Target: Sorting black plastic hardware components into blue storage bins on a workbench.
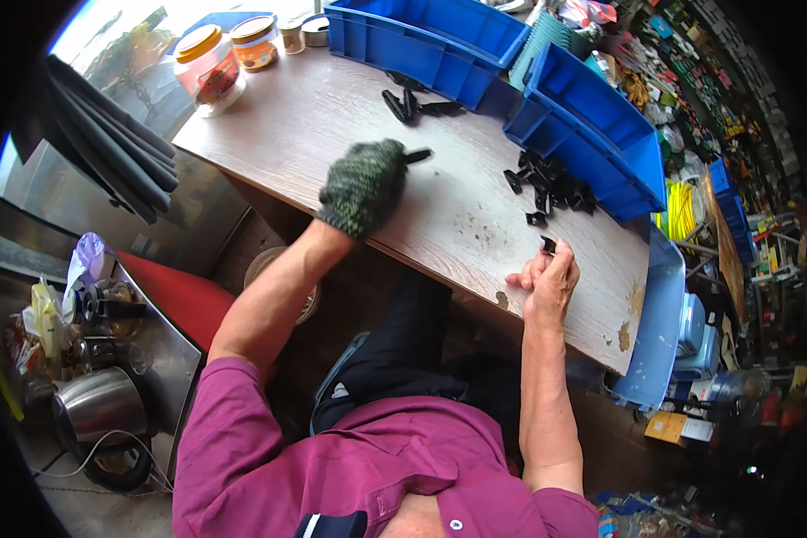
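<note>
My left hand (364, 186) wears a dark green knitted glove and is closed around a small black plastic part (418, 156) that sticks out to the right, just above the wooden table (305, 125). My bare right hand (550, 280) rests at the table's near edge and pinches another small black part (548, 243) between its fingertips. A pile of several black parts (551, 184) lies just beyond the right hand. A smaller group of black parts (412, 104) lies farther back, past the left hand.
Two blue plastic bins (421, 36) (601, 134) stand along the table's far and right sides. Two jars with yellow lids (211, 67) stand at the far left corner. Black foam tubes (108, 143) lean at left. A metal kettle (99, 403) sits on a low stand below.
</note>
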The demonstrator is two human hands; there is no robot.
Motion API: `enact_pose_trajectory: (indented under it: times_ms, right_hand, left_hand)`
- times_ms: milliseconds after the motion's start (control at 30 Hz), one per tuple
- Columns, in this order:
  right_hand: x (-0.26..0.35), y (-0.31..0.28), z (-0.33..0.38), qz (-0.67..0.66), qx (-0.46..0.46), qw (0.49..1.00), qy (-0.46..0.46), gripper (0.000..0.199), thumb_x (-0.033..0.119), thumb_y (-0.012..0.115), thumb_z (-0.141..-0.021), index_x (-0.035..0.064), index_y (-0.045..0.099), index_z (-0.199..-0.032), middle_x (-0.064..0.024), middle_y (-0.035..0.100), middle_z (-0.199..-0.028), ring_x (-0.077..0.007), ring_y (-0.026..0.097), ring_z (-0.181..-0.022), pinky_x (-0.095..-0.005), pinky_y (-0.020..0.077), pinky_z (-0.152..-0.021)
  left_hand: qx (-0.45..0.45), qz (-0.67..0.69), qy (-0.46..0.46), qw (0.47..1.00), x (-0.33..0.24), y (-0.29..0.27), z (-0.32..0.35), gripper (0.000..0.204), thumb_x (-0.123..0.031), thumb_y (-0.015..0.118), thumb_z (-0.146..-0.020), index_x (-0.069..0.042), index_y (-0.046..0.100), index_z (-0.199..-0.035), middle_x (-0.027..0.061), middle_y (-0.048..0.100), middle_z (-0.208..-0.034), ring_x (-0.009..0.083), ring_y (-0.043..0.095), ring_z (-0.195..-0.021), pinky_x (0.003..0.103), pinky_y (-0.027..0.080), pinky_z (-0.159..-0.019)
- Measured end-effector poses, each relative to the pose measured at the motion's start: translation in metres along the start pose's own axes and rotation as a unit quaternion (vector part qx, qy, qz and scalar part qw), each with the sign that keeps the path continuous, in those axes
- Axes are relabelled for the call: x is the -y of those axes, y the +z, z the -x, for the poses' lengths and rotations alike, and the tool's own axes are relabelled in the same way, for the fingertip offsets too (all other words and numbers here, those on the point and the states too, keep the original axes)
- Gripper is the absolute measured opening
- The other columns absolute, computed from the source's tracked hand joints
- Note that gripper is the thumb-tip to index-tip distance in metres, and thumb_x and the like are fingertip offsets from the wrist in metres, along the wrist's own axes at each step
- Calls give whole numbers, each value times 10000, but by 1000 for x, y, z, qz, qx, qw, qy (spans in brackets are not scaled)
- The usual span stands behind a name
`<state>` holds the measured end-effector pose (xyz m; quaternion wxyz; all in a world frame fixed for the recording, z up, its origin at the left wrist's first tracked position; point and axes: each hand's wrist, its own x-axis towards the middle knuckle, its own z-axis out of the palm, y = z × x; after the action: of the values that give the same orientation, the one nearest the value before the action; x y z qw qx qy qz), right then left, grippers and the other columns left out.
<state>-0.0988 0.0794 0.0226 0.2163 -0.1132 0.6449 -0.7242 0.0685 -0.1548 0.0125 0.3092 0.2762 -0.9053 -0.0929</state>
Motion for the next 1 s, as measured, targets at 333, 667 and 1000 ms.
enact_pose_trajectory:
  times_ms: [333, 667, 1000]
  right_hand:
    - [2, -2, 6, -12, -65, 997, 25, 361, 356, 436, -981, 17, 552, -944, -59, 531, -796, -188, 534, -450, -327, 507, -414]
    - [-10, -11, 0, 81, -68, 986, -131, 296, 235, 468, -991, 67, 485, -749, 2, 431, -619, -99, 409, -529, -276, 374, -474]
    - [0, -8, 6, 2, -62, 994, -91, 282, 209, 516, -988, 127, 484, -720, 61, 409, -654, -43, 367, -614, -229, 343, -564]
  left_hand:
    - [88, 389, 75, 914, -126, 42, 31, 258, -193, 600, -962, -12, 659, -1136, 193, 691, -1055, 376, 668, -1003, 420, 533, -851]
    - [72, 451, 8, 889, -157, 44, 26, 290, -159, 563, -972, -34, 585, -1233, 215, 651, -1114, 378, 650, -1016, 434, 510, -857]
    - [75, 437, 32, 896, -161, 80, 25, 319, -236, 576, -959, -62, 596, -1226, 211, 649, -1142, 392, 619, -1058, 487, 504, -864]
